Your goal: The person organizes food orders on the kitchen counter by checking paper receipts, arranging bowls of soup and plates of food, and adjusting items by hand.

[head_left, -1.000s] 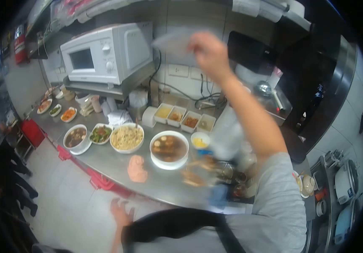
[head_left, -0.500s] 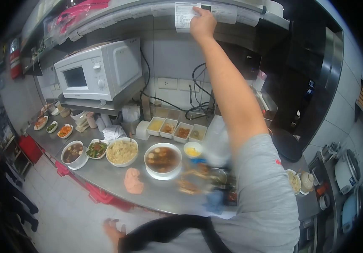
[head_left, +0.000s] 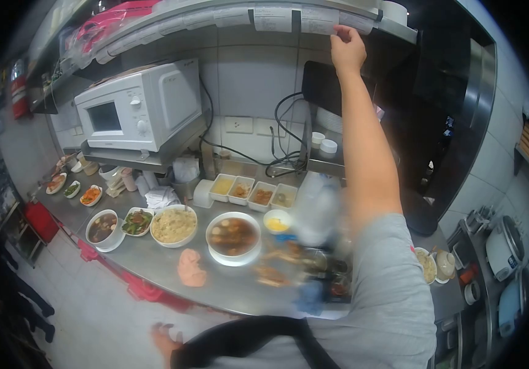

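My right hand (head_left: 348,50) is raised to the overhead shelf edge, thumb and fingertips pinched at the lower edge of a printed paper slip (head_left: 319,20). Another slip (head_left: 272,19) hangs just to its left. Low in the view, my left hand (head_left: 166,339) hangs off the counter's front edge with its fingers apart and nothing in it. On the steel counter (head_left: 135,258) stand a large bowl of brown soup (head_left: 233,236), a bowl of yellowish rice (head_left: 174,226), a plate of greens (head_left: 137,221) and a smaller soup bowl (head_left: 102,227). A crumpled pink cloth (head_left: 190,268) lies in front.
A white microwave (head_left: 138,104) sits on a bracket at the left. Small food trays (head_left: 262,196) line the counter's back. Red bins (head_left: 153,294) are under the front edge. At the far left, a person's legs (head_left: 31,301) show. Rice cookers (head_left: 503,249) stand at the right.
My right hand has brought a slip up to the shelf edge, then shifted right to the neighbouring slip. The first slip now hangs there. My left hand has stayed low.
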`<state>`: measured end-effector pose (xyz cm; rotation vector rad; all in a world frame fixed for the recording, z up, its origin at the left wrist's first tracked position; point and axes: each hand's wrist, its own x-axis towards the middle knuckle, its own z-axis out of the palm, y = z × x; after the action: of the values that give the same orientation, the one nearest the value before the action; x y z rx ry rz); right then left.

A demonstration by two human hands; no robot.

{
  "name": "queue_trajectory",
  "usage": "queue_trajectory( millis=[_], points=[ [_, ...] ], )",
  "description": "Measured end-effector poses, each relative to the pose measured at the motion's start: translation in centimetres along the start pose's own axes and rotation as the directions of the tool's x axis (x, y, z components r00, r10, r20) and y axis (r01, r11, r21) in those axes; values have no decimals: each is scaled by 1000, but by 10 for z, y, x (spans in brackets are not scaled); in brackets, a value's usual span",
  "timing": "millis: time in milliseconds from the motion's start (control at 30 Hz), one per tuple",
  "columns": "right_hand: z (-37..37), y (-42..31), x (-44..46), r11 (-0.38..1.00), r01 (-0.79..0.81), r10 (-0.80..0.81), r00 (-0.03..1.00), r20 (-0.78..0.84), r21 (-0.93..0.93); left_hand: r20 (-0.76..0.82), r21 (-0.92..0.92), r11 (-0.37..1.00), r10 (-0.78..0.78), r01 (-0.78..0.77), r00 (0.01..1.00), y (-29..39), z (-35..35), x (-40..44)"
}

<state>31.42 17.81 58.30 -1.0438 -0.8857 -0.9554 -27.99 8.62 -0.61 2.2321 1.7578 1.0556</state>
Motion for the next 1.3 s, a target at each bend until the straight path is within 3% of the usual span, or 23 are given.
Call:
queue_trajectory(
  millis=[100, 300, 933, 1300],
  points=[
    [-12, 2, -5, 990, -42, 27, 994, 110, 136, 16, 4, 1000, -7, 7, 1000, 10, -4, 9],
    [-16, 0, -7, 996, -7, -10, 982, 187, 89, 37, -15, 999, 31, -30, 999, 17, 6, 18],
    [-17, 1, -2, 999, 38, -38, 981, 190, 3, 65, -9, 1000, -3, 4, 998, 19, 10, 17],
    [-18, -2, -2, 998, 10, -21, 985, 174, 60, 73, 8, 1000, -14, 14, 997, 20, 12, 13]
  ],
)
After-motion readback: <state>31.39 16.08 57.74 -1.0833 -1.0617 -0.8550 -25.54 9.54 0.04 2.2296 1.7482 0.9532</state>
